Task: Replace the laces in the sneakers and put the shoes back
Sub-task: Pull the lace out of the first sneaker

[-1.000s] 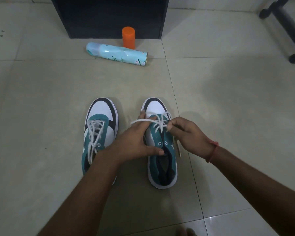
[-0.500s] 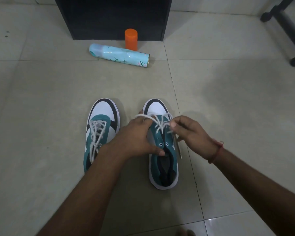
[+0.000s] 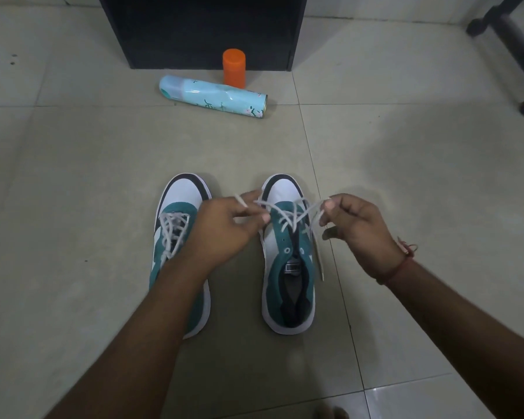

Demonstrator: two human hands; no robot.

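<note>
We pinch the lace (image 3: 288, 214) ends: left hand (image 3: 221, 228) one, right hand (image 3: 357, 228) the other, drawn apart across the right shoe (image 3: 288, 267). Open eyelets lie nearer us, along its long axis. Left shoe (image 3: 176, 237) is laced.

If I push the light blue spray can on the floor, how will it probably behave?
The spray can lies on its side on smooth floor tiles, so it would probably roll. Its round body looks glossy, perhaps slippery. It might bump the orange cap close behind.

Two sneakers (image 3: 288, 267) side by side — can (image 3: 214, 96) beyond, cap (image 3: 234, 68) behind it.
</note>
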